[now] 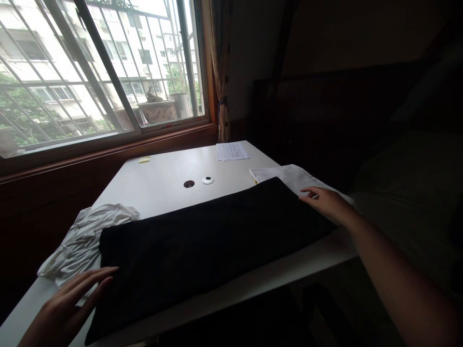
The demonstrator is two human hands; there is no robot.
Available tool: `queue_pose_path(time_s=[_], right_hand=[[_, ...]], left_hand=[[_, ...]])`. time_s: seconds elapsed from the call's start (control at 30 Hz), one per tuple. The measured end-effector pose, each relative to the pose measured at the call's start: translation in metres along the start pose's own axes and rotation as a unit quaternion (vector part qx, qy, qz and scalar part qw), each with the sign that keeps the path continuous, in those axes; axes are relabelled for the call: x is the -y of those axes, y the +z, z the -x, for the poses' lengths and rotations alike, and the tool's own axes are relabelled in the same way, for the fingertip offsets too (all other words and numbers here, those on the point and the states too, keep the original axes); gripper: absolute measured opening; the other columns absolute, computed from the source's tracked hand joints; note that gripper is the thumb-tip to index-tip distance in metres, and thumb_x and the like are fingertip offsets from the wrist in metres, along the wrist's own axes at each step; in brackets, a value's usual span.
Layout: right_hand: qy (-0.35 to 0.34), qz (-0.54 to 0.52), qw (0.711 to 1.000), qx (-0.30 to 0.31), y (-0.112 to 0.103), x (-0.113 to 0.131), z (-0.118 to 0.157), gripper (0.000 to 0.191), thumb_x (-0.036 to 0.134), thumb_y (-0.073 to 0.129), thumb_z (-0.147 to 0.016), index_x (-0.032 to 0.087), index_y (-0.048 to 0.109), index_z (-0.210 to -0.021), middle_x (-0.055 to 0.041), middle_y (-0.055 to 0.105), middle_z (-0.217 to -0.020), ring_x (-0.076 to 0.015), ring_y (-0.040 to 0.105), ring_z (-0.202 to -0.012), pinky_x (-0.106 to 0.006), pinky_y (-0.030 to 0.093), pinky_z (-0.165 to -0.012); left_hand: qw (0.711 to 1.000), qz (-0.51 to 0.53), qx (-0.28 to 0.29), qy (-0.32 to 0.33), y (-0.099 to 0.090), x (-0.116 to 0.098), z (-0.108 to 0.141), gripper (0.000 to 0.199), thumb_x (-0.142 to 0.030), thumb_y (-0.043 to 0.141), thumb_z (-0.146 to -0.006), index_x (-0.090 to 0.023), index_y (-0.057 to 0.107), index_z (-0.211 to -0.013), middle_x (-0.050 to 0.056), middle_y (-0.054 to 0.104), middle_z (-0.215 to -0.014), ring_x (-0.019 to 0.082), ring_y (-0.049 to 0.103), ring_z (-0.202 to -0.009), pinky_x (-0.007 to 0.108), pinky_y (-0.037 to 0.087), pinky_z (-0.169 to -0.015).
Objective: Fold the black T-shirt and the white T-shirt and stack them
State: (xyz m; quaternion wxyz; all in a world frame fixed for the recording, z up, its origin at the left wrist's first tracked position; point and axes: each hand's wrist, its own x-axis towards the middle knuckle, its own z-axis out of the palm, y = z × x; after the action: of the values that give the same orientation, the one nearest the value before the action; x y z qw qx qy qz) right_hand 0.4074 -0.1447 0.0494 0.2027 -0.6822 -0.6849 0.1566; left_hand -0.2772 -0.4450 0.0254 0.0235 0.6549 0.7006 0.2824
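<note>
Head view: black cloth point(210, 241) is laid flat across the table point(162, 180), with its ends flanked by the left hand point(68, 299) and right hand point(329, 205), both with fingers loosely apart, nothing clamped. Creases could be raised, or the cloth skewed, by uneven pulling.

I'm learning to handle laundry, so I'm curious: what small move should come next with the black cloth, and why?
Probably close the right hand on the right end of the black cloth: the cloth lies spread flat across the white desk, the right fingertips are already at that end's edge, and the left hand is at the opposite end.
</note>
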Motion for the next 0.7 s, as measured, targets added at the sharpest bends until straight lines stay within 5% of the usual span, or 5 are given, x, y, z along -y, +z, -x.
queue_pose_path(time_s=[0.2, 0.37, 0.53, 0.7], right_hand=[[-0.030, -0.043, 0.998, -0.042, 0.023, 0.025, -0.076, 0.048, 0.051, 0.063, -0.091, 0.016, 0.071, -0.122, -0.0154, 0.072, -0.123, -0.0334, 0.066, -0.111, -0.041, 0.049, -0.097], [-0.019, -0.129, 0.991, 0.032, 0.048, 0.040, -0.115, 0.055, 0.059, 0.064, -0.089, 0.017, 0.069, -0.125, -0.0167, 0.070, -0.126, -0.0318, 0.069, -0.108, -0.041, 0.054, -0.092], [-0.038, -0.102, 0.993, 0.036, 0.062, 0.039, -0.125, 0.043, 0.053, 0.068, -0.089, 0.014, 0.073, -0.106, -0.0170, 0.074, -0.109, -0.0313, 0.070, -0.097, -0.041, 0.053, -0.089], [-0.054, -0.099, 0.993, -0.033, 0.055, 0.023, -0.132, 0.043, 0.056, 0.059, -0.093, 0.017, 0.068, -0.107, -0.0128, 0.074, -0.104, -0.0281, 0.069, -0.092, -0.039, 0.054, -0.084]], left_hand=[[0.993, -0.066, 0.031, 0.089, 0.022, 0.009, -0.084, 0.054, -0.063, 0.048, -0.097, -0.029, 0.065, -0.135, 0.006, 0.065, -0.139, 0.029, 0.065, -0.123, 0.041, 0.054, -0.104], [0.988, -0.116, 0.029, 0.100, 0.065, 0.012, -0.132, 0.066, -0.059, 0.036, -0.101, -0.016, 0.052, -0.148, 0.014, 0.055, -0.150, 0.032, 0.051, -0.140, 0.048, 0.043, -0.116], [0.982, -0.179, 0.055, 0.040, 0.100, 0.022, -0.146, 0.067, -0.050, 0.032, -0.103, -0.009, 0.043, -0.154, 0.017, 0.048, -0.157, 0.033, 0.036, -0.151, 0.052, 0.033, -0.122], [0.973, -0.207, 0.094, 0.043, 0.105, 0.029, -0.143, 0.066, -0.049, 0.031, -0.104, -0.012, 0.038, -0.158, 0.014, 0.042, -0.162, 0.031, 0.027, -0.155, 0.052, 0.025, -0.125]])
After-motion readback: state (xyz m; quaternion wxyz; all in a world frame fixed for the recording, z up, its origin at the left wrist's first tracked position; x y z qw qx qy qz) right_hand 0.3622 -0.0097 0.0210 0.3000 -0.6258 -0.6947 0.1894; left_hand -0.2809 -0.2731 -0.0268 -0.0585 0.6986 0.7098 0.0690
